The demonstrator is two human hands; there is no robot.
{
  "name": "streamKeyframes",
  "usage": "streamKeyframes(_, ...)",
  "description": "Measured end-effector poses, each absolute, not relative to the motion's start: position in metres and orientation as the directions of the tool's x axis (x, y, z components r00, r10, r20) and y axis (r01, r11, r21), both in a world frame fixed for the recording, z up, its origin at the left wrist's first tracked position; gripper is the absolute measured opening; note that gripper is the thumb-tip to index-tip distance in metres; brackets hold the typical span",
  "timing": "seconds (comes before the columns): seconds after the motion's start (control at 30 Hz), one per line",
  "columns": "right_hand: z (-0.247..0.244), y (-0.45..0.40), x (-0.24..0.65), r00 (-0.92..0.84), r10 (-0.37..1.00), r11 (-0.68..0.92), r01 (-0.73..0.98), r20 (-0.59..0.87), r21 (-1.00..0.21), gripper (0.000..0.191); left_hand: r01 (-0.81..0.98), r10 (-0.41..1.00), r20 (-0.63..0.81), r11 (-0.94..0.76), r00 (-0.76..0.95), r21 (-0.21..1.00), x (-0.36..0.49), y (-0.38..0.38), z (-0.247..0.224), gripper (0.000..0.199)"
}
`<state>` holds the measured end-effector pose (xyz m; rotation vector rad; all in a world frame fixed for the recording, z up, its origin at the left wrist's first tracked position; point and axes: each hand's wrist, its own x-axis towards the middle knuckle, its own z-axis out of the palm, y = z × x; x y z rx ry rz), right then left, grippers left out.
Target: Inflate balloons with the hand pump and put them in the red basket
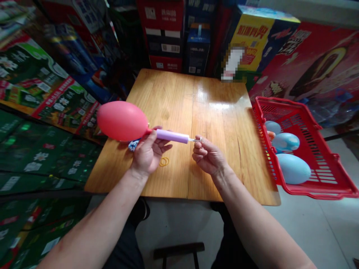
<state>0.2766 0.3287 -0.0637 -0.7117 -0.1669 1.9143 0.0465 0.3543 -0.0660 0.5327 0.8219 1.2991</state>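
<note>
An inflated red balloon [122, 120] sits on the nozzle end of a purple hand pump [172, 136]. My left hand [148, 151] pinches the balloon's neck where it meets the pump, its other fingers partly spread under the barrel. The fingers of my right hand [208, 154] are closed around the handle at the end of the pump's thin rod, which is a short way out of the barrel. Yellow rubber bands [164, 161] lie on the table beside my left hand. Behind that hand, a blue and white patterned item [133, 145] is partly hidden.
The wooden table [215, 123] is bordered by stacked green cartons [53, 149] at left and boxes [164, 33] behind. At right, a red basket [319, 130] holds several balloons, mostly light blue [294, 169]. A dark stool [179, 251] stands below the near edge.
</note>
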Motion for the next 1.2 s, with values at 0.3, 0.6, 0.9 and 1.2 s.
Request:
streamKeyframes(0.3,-0.068,0.328,0.270,-0.350,0.847,-0.505,-0.766,-0.401,-0.397,0.014,-0.629,0.965,-0.241,0.250,0.100,0.737,0.052,0.354,-0.070,0.026)
streamKeyframes(0.6,-0.067,0.329,0.278,-0.324,0.871,-0.467,-0.776,-0.369,-0.423,0.016,-0.625,0.975,-0.213,0.201,0.057,0.754,0.044,0.356,-0.068,0.025)
streamKeyframes(0.9,-0.074,0.327,0.262,-0.364,0.855,-0.493,-0.793,-0.370,-0.359,0.018,-0.650,0.963,-0.253,0.250,0.091,0.718,0.055,0.353,-0.072,0.024)
streamKeyframes(1.2,-0.060,0.332,0.289,-0.279,0.892,-0.420,-0.803,-0.357,-0.422,0.008,-0.647,0.977,-0.207,0.123,-0.054,0.752,0.035,0.365,-0.065,0.022)
